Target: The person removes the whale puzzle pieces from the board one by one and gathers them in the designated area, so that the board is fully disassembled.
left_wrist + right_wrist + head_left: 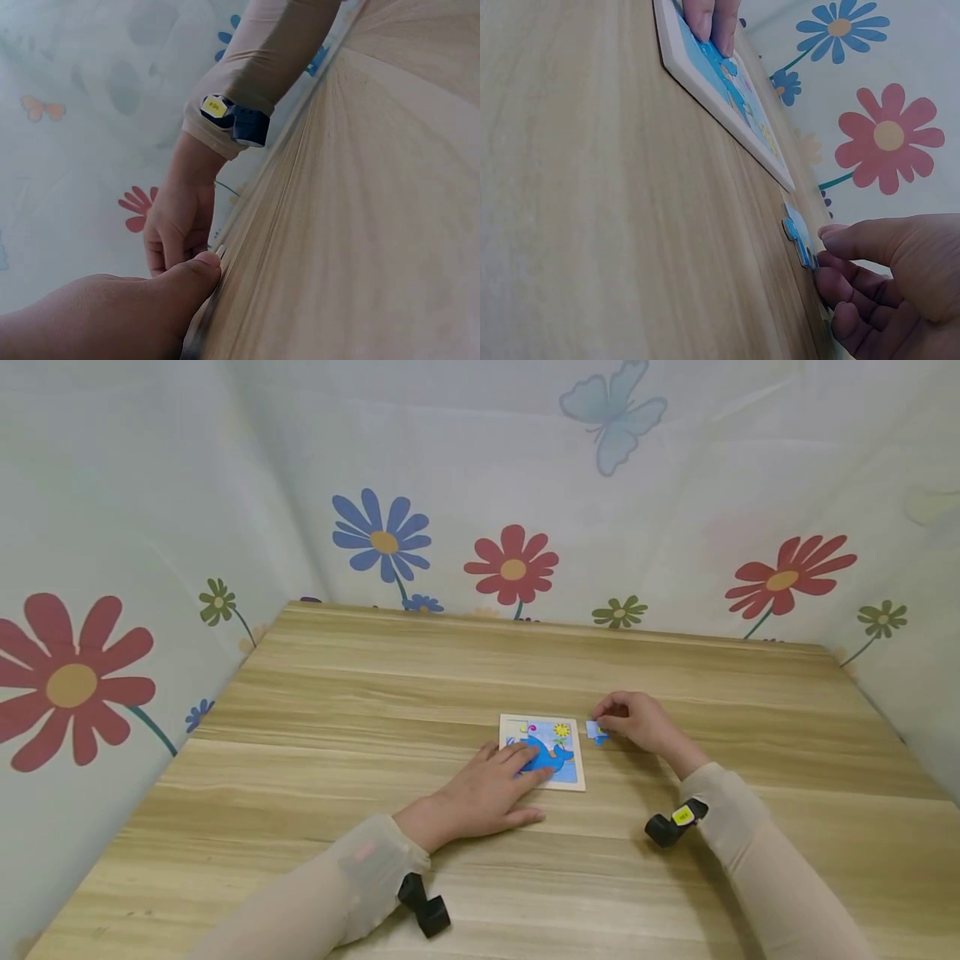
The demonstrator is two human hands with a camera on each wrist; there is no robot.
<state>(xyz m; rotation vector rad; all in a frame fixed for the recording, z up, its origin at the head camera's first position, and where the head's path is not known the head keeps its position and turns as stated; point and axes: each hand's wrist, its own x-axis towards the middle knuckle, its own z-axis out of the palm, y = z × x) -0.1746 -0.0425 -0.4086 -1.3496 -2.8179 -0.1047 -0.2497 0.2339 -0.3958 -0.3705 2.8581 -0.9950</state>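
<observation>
Blue puzzle board [560, 758] on counter [390, 693];
left hand [480, 789] rests fingers-spread across it, likely for steadiness; right hand [637, 722] pinches loose piece [596, 730] alongside.

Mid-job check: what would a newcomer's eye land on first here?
Probably the puzzle with its blue whale-like animal, on the table under the left hand. Next, the small blue piece at the right hand, just right of the puzzle. The big red flower stands out far left.
</observation>
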